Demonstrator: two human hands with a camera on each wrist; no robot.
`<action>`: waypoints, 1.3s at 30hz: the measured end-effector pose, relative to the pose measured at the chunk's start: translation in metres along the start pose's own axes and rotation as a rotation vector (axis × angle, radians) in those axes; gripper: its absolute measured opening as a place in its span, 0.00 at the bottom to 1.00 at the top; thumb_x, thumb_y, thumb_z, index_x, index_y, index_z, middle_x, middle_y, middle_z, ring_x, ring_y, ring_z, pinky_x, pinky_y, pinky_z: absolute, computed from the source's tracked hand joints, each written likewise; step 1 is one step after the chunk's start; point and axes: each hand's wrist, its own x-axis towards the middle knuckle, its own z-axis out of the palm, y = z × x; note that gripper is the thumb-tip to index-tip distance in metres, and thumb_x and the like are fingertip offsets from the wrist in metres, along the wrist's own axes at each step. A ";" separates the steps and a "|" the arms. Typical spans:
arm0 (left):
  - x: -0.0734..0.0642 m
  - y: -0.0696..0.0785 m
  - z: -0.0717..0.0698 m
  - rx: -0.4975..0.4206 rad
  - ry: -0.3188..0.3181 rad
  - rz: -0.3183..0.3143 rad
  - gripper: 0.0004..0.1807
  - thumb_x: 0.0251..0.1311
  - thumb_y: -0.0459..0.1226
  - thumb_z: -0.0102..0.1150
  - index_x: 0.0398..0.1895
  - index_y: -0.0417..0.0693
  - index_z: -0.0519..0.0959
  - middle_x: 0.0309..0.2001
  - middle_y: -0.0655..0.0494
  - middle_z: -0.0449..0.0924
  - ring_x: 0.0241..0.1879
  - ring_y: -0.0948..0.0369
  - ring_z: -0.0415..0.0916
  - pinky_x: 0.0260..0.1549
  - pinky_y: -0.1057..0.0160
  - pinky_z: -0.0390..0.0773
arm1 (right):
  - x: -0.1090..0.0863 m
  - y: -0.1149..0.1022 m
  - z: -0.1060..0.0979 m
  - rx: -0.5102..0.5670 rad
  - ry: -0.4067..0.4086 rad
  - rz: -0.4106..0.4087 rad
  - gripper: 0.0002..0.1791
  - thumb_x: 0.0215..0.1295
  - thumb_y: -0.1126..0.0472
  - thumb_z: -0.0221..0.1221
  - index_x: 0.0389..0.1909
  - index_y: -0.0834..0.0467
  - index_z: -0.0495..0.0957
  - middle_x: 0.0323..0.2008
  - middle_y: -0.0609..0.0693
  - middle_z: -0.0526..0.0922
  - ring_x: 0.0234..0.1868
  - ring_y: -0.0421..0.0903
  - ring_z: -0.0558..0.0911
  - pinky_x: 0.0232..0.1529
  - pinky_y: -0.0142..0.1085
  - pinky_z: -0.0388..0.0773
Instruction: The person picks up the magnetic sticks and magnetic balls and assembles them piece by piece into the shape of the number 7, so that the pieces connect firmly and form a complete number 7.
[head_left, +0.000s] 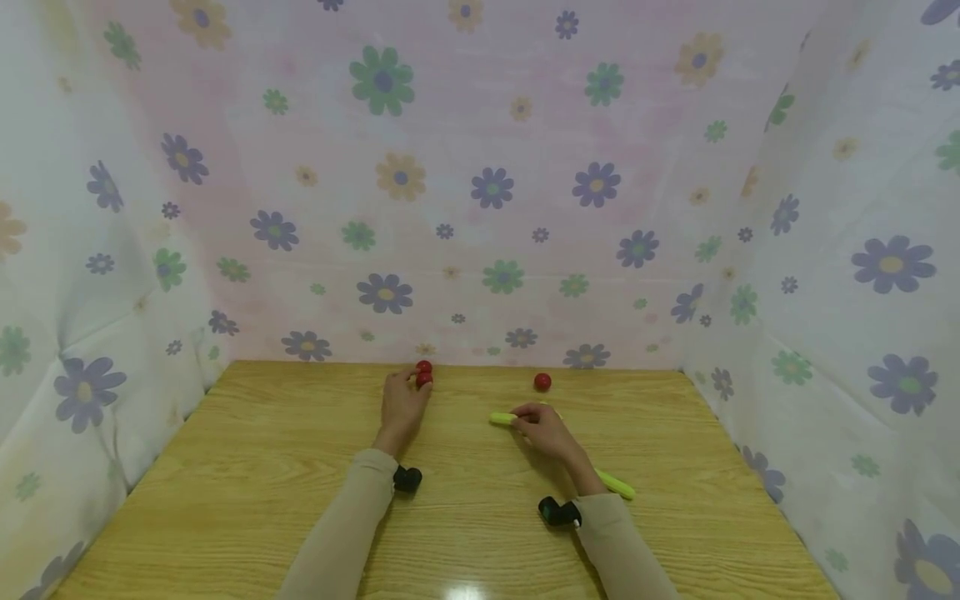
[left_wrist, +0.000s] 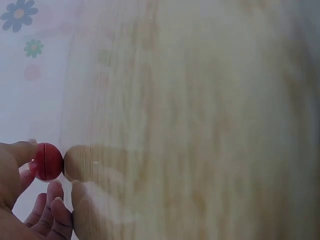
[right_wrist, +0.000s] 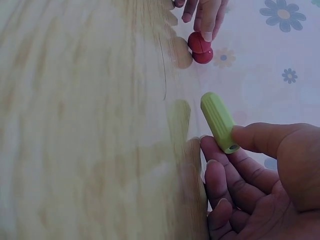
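Yellow-green ribbed cylinder (right_wrist: 216, 117), pinched near its holed end in the right hand (head_left: 547, 431), lies over the bench (head_left: 247, 492), its free end directed leftward. It is probably light and stiff, the ribs aiding purchase; the end or middle suits the grip. A seamed red ball (left_wrist: 47, 162), pinched between thumb and finger of the left hand (head_left: 403, 402), looks hard, smooth and apt to roll; hold it across its diameter. A second red ball (head_left: 423, 366) adjoins it, perhaps touching. Farther right: a third red ball (head_left: 542, 382); beside the right forearm, a yellow-green stick (head_left: 618, 486). Behind: flowered cloth (head_left: 465, 217).
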 end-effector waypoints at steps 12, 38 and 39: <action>0.002 0.004 0.003 0.009 -0.013 -0.040 0.21 0.69 0.43 0.68 0.59 0.41 0.82 0.56 0.38 0.74 0.51 0.44 0.77 0.46 0.47 0.79 | -0.005 0.001 -0.003 0.009 0.017 -0.026 0.15 0.76 0.62 0.57 0.52 0.70 0.81 0.41 0.58 0.87 0.36 0.42 0.82 0.33 0.32 0.77; -0.003 -0.006 -0.008 -0.109 -0.060 -0.111 0.17 0.63 0.39 0.68 0.51 0.39 0.81 0.53 0.40 0.79 0.52 0.47 0.76 0.51 0.48 0.79 | -0.001 0.002 -0.003 -0.006 -0.039 -0.021 0.15 0.78 0.64 0.56 0.53 0.72 0.80 0.43 0.63 0.87 0.42 0.48 0.83 0.39 0.33 0.77; -0.003 -0.006 -0.009 -0.095 -0.073 -0.106 0.18 0.64 0.39 0.68 0.53 0.39 0.81 0.54 0.40 0.78 0.53 0.46 0.75 0.52 0.48 0.78 | -0.001 0.003 -0.002 -0.005 -0.042 -0.026 0.15 0.78 0.64 0.55 0.53 0.72 0.80 0.43 0.63 0.87 0.42 0.48 0.83 0.39 0.33 0.77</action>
